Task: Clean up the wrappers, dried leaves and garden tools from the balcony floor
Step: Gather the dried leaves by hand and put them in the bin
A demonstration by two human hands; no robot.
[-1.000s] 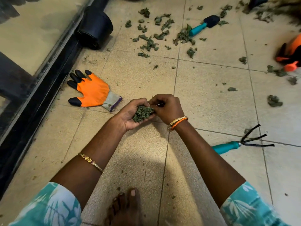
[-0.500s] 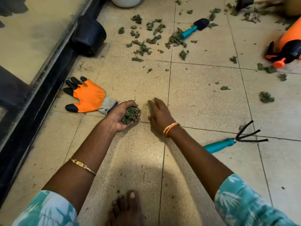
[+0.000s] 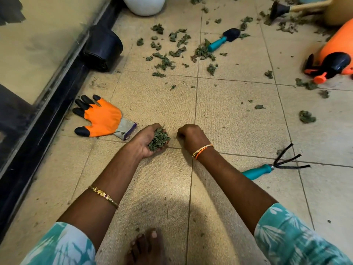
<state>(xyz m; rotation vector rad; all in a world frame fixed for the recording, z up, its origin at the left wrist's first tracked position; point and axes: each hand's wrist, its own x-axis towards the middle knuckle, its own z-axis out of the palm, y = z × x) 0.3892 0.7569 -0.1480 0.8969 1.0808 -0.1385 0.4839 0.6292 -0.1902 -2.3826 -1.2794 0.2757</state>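
Far left: a black pot (image 3: 104,47) lying on its side against the dark door track. Nearer, an orange glove (image 3: 101,119) with black fingertips, flat on the tiled floor (image 3: 238,115), just left of the hands. Left hand (image 3: 150,140) palm up and cupped round a clump of dried leaves (image 3: 159,139), fingers curled about it, resting low at the tile joint. Just to its right, apart from it, right hand (image 3: 193,137) curled into a fist with knuckles down on the floor — cannot tell whether anything sits inside. Far beyond both, scattered leaves (image 3: 166,60) strewn over the tiles, and among them a small trowel (image 3: 223,40) with a teal handle. Near right, a hand rake (image 3: 275,166) — teal handle, black prongs — lying partly behind the right forearm. Far right, an orange sprayer (image 3: 336,54) tipped over, more leaf bits close by. Bottom centre, a bare foot (image 3: 145,247).
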